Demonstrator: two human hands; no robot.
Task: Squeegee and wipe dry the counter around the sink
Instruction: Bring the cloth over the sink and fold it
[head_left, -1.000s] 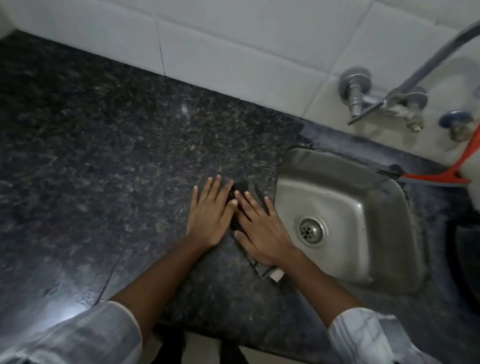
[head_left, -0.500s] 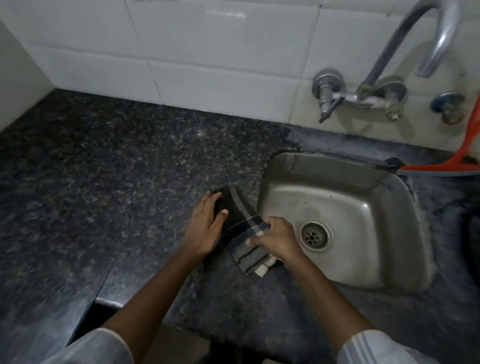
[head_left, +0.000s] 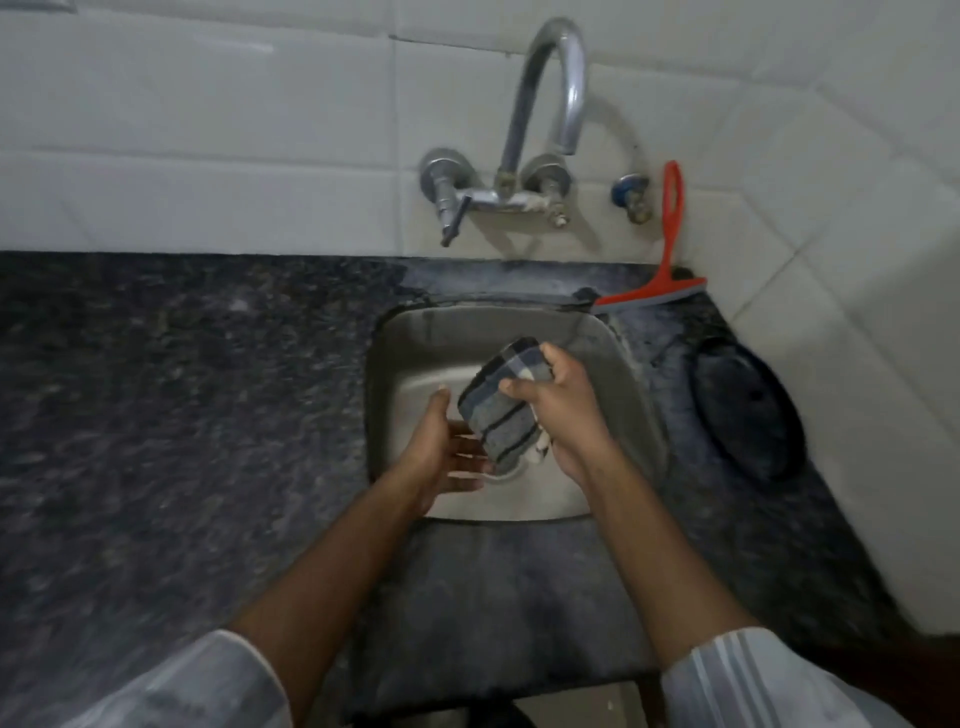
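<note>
A folded grey cloth with dark stripes (head_left: 501, 405) hangs over the steel sink (head_left: 410, 338), gripped from the right by my right hand (head_left: 558, 410). My left hand (head_left: 441, 452) is open, palm up, just below and left of the cloth, inside the sink bowl; whether its fingertips touch the cloth I cannot tell. The dark speckled granite counter (head_left: 182, 415) runs left of and in front of the sink. A red squeegee (head_left: 665, 270) leans against the tiled wall at the sink's back right corner, blade on the counter.
A curved metal tap (head_left: 540, 104) with a lever valve (head_left: 449, 208) is mounted on the white tile wall above the sink. A small blue-capped valve (head_left: 631, 192) sits right of it. A dark round lid-like object (head_left: 748, 410) lies on the counter right of the sink.
Both hands lifted the cloth off the counter left of the sink and carried it right over the bowl. The right hand now grips it; the left has opened beneath it.
</note>
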